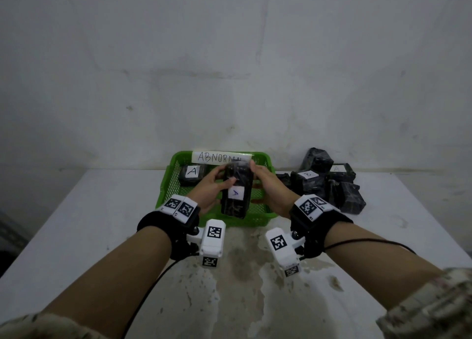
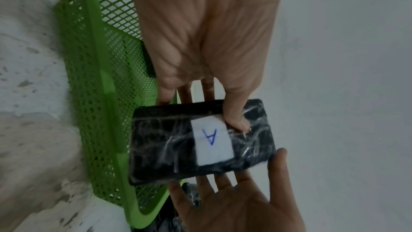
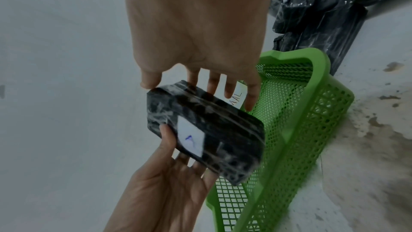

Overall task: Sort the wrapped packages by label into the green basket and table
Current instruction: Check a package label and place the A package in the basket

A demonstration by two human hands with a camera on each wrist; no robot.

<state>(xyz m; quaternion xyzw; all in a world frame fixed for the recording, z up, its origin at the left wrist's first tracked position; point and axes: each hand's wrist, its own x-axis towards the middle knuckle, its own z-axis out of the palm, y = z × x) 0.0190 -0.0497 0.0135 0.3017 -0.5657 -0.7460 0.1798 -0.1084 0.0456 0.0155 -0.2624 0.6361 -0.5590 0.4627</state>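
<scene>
A black wrapped package (image 1: 236, 193) with a white "A" label (image 2: 211, 140) is held tilted above the green basket (image 1: 163, 193). My left hand (image 1: 217, 183) grips it, thumb (image 2: 236, 117) on the labelled face and fingers behind. My right hand (image 1: 265, 185) is at its right side with fingers straight; its thumb (image 3: 149, 82) touches the package's top corner (image 3: 160, 93). The right palm (image 2: 234, 200) faces the package's edge. A second "A" package (image 1: 191, 175) lies in the basket's far left corner.
The basket carries a paper sign reading "ABNORMAL" (image 1: 219, 157) on its far rim. A pile of several black wrapped packages (image 1: 321, 183), one marked "B" and one "A", sits on the white table (image 1: 102, 223) right of the basket. A wall rises close behind.
</scene>
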